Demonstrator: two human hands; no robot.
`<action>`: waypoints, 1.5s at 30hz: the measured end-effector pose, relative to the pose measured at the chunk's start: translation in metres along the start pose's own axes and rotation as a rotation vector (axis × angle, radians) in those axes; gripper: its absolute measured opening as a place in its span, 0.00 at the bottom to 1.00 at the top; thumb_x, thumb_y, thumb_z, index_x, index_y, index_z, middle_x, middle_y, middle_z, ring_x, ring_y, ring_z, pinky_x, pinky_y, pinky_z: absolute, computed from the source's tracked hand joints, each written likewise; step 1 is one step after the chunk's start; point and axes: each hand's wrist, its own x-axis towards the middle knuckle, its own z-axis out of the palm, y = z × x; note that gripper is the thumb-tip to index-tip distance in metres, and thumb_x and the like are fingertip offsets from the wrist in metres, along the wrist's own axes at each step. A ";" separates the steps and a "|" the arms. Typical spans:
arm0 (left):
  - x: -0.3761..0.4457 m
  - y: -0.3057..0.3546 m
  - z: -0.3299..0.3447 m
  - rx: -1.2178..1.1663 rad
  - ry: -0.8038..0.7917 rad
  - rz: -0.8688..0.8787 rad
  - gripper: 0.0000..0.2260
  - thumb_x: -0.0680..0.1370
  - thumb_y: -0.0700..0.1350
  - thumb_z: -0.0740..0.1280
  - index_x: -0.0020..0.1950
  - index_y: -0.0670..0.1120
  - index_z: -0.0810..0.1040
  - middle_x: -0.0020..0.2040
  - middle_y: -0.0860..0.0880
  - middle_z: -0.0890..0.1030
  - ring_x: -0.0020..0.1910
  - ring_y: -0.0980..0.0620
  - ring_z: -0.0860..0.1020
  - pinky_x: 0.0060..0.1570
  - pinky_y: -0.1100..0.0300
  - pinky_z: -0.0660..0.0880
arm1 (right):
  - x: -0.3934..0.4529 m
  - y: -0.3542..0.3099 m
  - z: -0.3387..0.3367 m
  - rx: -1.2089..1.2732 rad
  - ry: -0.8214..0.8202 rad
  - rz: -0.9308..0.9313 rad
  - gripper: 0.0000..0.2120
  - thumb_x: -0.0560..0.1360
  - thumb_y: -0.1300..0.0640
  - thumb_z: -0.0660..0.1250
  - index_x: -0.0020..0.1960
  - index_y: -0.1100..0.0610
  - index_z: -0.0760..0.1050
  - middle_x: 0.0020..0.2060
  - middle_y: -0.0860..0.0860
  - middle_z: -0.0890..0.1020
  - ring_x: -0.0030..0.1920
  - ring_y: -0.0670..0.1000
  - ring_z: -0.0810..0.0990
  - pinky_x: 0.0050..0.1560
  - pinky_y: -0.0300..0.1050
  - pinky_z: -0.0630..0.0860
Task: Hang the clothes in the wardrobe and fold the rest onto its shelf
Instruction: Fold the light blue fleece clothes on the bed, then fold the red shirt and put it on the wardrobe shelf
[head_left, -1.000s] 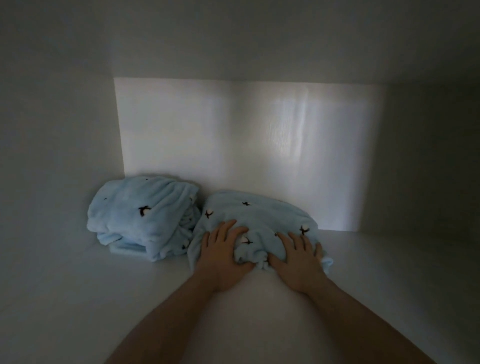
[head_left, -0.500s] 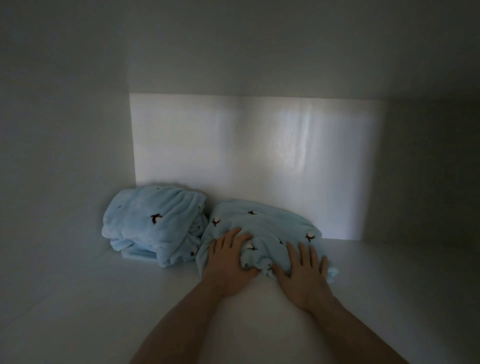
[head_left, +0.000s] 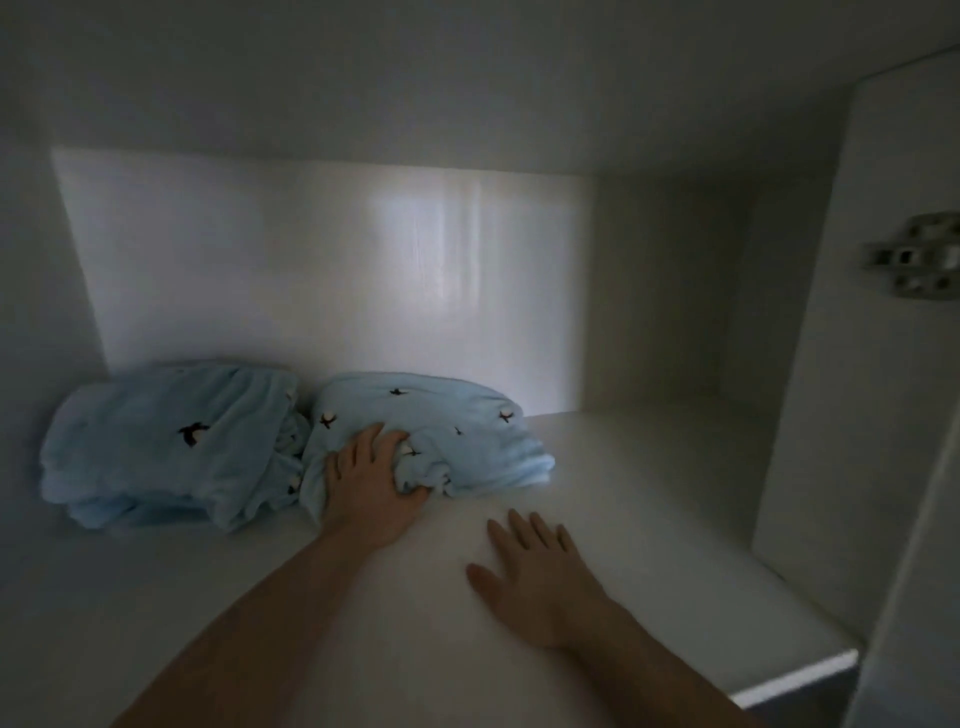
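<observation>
Two folded light-blue fleece garments with small dark prints lie side by side on the white wardrobe shelf (head_left: 649, 519), against its back wall. The left bundle (head_left: 171, 441) sits near the left wall. My left hand (head_left: 374, 483) presses flat on the front of the right bundle (head_left: 467, 431), its thumb against bunched cloth. Flat and with straight fingers, my right hand (head_left: 530, 566) lies over the bare shelf, a little in front of that bundle and apart from it, holding nothing.
The shelf's right half stretches bare to the right side wall (head_left: 841, 415). A metal door hinge (head_left: 914, 260) is fixed on that wall near the front. The shelf's front edge (head_left: 795, 680) shows at lower right. The compartment is dim.
My right hand has come off the right bundle and drawn back toward me over the shelf. My left hand stays pressed on the bundle. The view has pulled back and turned right.
</observation>
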 end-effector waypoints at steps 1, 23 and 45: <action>0.000 0.001 -0.002 0.015 0.007 0.027 0.41 0.67 0.75 0.59 0.77 0.57 0.65 0.80 0.47 0.62 0.77 0.42 0.63 0.78 0.36 0.52 | -0.009 0.000 0.002 0.005 0.008 0.017 0.39 0.80 0.28 0.43 0.84 0.46 0.45 0.84 0.51 0.45 0.83 0.54 0.41 0.81 0.57 0.38; -0.317 0.257 -0.132 -0.494 -0.368 0.931 0.28 0.77 0.50 0.72 0.75 0.52 0.68 0.78 0.52 0.63 0.79 0.50 0.60 0.78 0.52 0.50 | -0.505 0.005 0.019 0.378 0.426 0.631 0.36 0.78 0.34 0.64 0.81 0.36 0.53 0.81 0.35 0.50 0.80 0.43 0.56 0.77 0.40 0.57; -0.926 0.555 -0.333 -0.958 -1.194 1.715 0.18 0.76 0.57 0.73 0.65 0.63 0.75 0.72 0.67 0.65 0.69 0.66 0.64 0.72 0.64 0.59 | -1.182 -0.187 0.101 0.333 0.887 1.735 0.30 0.77 0.35 0.67 0.76 0.34 0.61 0.74 0.28 0.54 0.71 0.28 0.57 0.67 0.32 0.56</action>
